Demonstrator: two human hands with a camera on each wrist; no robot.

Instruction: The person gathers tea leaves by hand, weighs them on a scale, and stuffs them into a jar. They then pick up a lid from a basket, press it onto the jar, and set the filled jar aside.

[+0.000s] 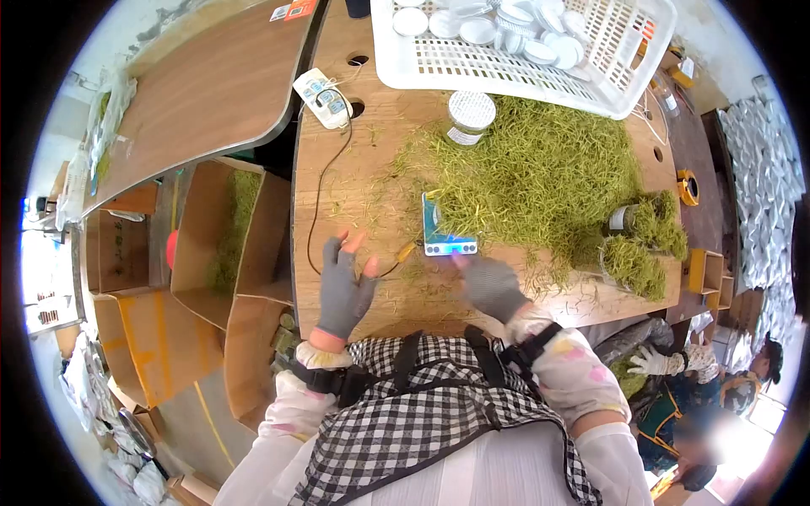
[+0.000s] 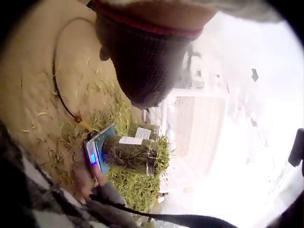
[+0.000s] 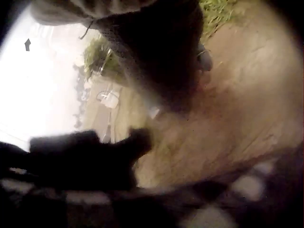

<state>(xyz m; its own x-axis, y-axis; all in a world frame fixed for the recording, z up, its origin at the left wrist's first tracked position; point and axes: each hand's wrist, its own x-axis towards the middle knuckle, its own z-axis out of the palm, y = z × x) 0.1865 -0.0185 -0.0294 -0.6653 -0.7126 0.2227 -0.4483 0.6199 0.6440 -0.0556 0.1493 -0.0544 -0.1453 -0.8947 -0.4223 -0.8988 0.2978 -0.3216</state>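
Observation:
Both hands wear grey fingerless gloves. My left hand [image 1: 342,278] rests flat on the wooden table [image 1: 371,194] with its fingers spread and holds nothing. The same gloved left hand [image 2: 145,66] fills the top of the left wrist view. My right hand [image 1: 488,282], blurred, reaches to the front edge of a small blue digital scale [image 1: 445,229]. Its fingertips [image 2: 92,176] touch the scale [image 2: 97,147] by the lit display. A big heap of loose green leaves [image 1: 540,173] lies behind the scale. The right wrist view is too dark and blurred to read.
Jars packed with green leaves [image 1: 631,263] stand at the right edge, and one [image 2: 129,154] shows beyond the scale. A white-lidded jar [image 1: 470,114] sits by a white basket of lids [image 1: 523,46]. A power strip [image 1: 323,97] and cable lie at the back left. Cardboard boxes [image 1: 224,244] stand left of the table.

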